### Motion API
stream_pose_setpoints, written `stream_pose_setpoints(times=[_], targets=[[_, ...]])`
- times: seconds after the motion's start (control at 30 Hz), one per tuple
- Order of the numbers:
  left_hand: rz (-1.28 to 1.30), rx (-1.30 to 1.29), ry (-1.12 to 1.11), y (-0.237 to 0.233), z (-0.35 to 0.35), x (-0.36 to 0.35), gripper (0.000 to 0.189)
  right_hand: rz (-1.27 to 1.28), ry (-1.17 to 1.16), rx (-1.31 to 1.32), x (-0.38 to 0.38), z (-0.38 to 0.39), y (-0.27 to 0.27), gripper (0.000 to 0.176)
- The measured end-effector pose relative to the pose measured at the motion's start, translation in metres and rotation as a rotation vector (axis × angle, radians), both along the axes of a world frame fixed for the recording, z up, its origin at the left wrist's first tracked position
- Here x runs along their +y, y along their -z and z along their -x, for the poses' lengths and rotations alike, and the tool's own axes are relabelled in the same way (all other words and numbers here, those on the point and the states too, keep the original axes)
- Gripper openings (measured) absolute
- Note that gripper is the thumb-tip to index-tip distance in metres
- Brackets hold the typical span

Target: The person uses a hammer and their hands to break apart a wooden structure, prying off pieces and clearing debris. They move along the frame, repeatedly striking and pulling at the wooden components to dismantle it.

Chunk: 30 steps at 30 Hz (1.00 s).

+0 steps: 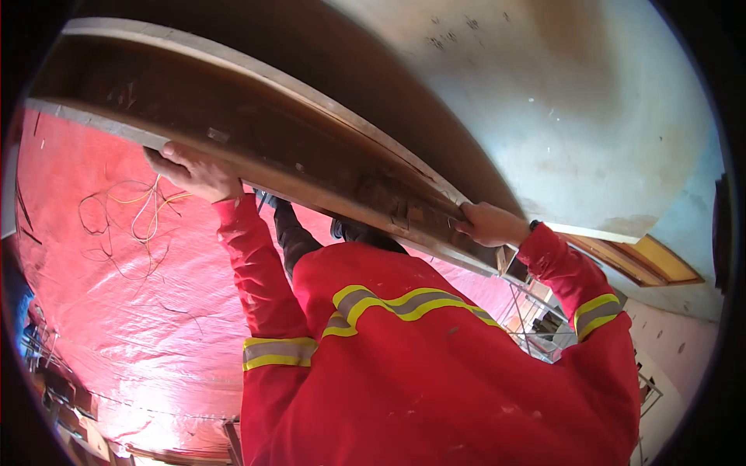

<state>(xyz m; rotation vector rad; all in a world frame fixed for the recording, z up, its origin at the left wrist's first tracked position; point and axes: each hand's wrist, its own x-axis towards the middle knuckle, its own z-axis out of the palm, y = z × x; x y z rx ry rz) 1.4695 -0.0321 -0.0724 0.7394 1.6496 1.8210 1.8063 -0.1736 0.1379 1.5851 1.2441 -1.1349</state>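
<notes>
A long brown wooden channel-shaped beam [256, 124] with pale edges slants across the view, from the upper left down to the right. My left hand [198, 172] grips its lower edge, thumb and fingers around the rim; some fingers are hidden behind the wood. Nearer the right end, my right hand [495, 225] is closed over the upper edge, its fingertips inside the channel. Scuffs and small pale marks show on the beam's inner face. My shoes and dark trouser legs [297, 237] are partly hidden beneath it.
Red sheeting [85, 311] covers the floor, with loose cables [148, 210] lying on it at left. A stained pale wall [575, 147] rises behind the beam. At right are a wooden frame [633, 260] and metal scaffold bars [528, 318]. Clutter [66, 396] lies lower left.
</notes>
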Motion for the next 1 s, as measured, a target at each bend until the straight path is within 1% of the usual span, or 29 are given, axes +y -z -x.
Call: stream_pose_setpoints(times=[0.03, 0.07, 0.13, 0.17, 0.27, 0.37, 0.47, 0.5, 0.6, 0.63, 0.7, 0.73, 0.77, 0.8, 0.87, 0.9, 0.93, 1.0], targets=[[-0.031, -0.057, 0.008, 0.005, 0.001, 0.000, 0.064, -0.047, -0.040, 0.052, 0.004, 0.006, -0.002, 0.039], [-0.047, -0.070, -0.005, 0.005, 0.000, 0.001, 0.058, -0.098, -0.078, 0.101, 0.006, 0.013, -0.003, 0.039], [-0.079, -0.089, -0.034, 0.004, -0.002, 0.003, 0.046, -0.205, -0.040, 0.191, 0.009, 0.029, 0.002, 0.040], [-0.068, -0.027, -0.048, 0.005, -0.003, 0.004, 0.043, -0.262, -0.024, 0.241, 0.011, 0.037, 0.004, 0.040], [-0.101, -0.070, -0.015, 0.022, 0.006, 0.004, 0.043, -0.406, 0.113, 0.343, 0.011, 0.051, -0.008, 0.040], [-0.179, -0.013, -0.005, 0.026, 0.007, 0.006, 0.041, -0.639, 0.148, 0.481, -0.010, 0.044, -0.025, 0.040], [-0.247, -0.197, 0.055, 0.032, 0.009, 0.008, 0.038, -0.732, 0.346, 0.537, -0.058, 0.022, -0.039, 0.041], [-0.285, -0.300, 0.037, 0.041, 0.015, 0.013, 0.034, -0.771, 0.382, 0.499, -0.080, 0.016, -0.040, 0.042], [-0.147, -0.013, 0.114, 0.033, 0.015, 0.007, 0.047, -0.822, 0.503, 0.472, -0.121, 0.017, -0.052, 0.041], [-0.155, -0.081, 0.113, 0.051, 0.023, 0.009, 0.052, -0.977, 0.573, 0.507, -0.127, 0.027, -0.052, 0.038], [-0.169, 0.040, 0.179, 0.066, 0.035, 0.013, 0.053, -0.883, 0.685, 0.428, -0.143, 0.030, -0.059, 0.038], [-0.175, 0.100, 0.212, 0.065, 0.037, 0.014, 0.054, -0.833, 0.741, 0.389, -0.150, 0.030, -0.060, 0.038], [-0.185, -0.040, 0.187, 0.033, 0.022, 0.009, 0.054, -0.853, 0.714, 0.374, -0.164, 0.026, -0.051, 0.038], [-0.156, -0.035, 0.193, 0.035, 0.024, 0.010, 0.052, -0.783, 0.699, 0.323, -0.184, 0.018, -0.038, 0.038], [-0.099, -0.023, 0.186, 0.055, 0.037, 0.011, 0.050, -0.641, 0.648, 0.230, -0.214, 0.001, -0.015, 0.040], [-0.159, -0.126, 0.195, 0.066, 0.043, 0.015, 0.049, -0.292, 0.982, 0.207, -0.194, 0.001, -0.038, 0.040], [-0.214, -0.226, 0.210, 0.066, 0.044, 0.017, 0.048, -0.333, 0.983, 0.240, -0.199, -0.002, -0.033, 0.040], [-0.187, -0.165, 0.181, 0.066, 0.046, 0.018, 0.047, -0.413, 0.974, 0.304, -0.213, -0.012, -0.023, 0.040]])
